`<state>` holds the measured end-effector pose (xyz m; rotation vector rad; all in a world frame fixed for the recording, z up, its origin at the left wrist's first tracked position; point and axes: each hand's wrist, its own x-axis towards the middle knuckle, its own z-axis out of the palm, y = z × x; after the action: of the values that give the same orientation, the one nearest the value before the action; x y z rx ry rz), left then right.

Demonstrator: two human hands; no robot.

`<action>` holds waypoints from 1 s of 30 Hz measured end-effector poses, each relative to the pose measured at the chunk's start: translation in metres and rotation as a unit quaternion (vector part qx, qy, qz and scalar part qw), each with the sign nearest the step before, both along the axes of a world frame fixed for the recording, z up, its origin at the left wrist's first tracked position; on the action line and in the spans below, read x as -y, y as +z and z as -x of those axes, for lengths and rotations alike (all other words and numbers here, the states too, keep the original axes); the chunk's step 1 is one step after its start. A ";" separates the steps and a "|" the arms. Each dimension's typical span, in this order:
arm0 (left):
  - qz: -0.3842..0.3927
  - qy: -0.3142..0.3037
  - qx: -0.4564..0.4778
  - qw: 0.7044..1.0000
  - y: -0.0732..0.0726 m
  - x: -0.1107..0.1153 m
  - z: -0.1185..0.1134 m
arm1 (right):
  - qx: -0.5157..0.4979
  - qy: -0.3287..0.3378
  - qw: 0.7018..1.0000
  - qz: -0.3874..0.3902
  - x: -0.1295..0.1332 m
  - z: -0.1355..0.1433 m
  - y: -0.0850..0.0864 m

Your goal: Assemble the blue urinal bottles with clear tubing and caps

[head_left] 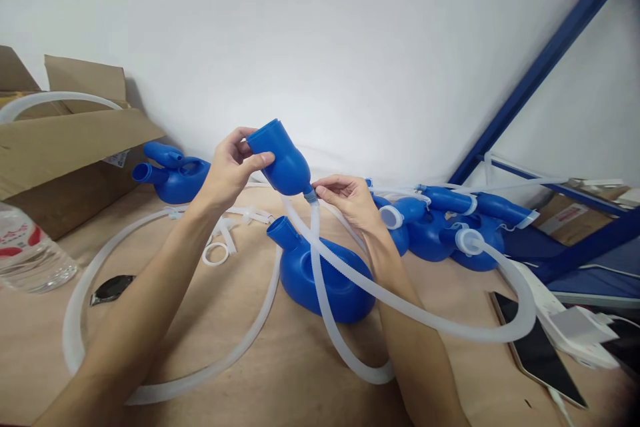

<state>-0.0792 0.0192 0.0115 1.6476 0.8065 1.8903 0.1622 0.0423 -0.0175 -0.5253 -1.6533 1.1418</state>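
Funnel (284, 163) slants, mouth up-left; left hand (234, 163) clasps it, right hand (353, 200) pinches hose end (314, 203).

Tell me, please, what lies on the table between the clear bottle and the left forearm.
In the head view, a stretch of translucent tube and a dark round object lie there.

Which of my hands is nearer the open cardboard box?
Left. Your left hand, holding the blue cup, is right of the box; your right hand, at the tube's end, is farther right.
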 end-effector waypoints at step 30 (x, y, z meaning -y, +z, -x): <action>0.078 0.150 0.076 0.983 0.001 0.006 -0.010 | 0.275 -0.130 0.921 -0.244 0.027 -0.014 0.019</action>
<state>-0.0689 0.0128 0.0124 1.3281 1.1600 2.0637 0.1764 0.0157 0.0019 -0.7528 -2.1786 0.3614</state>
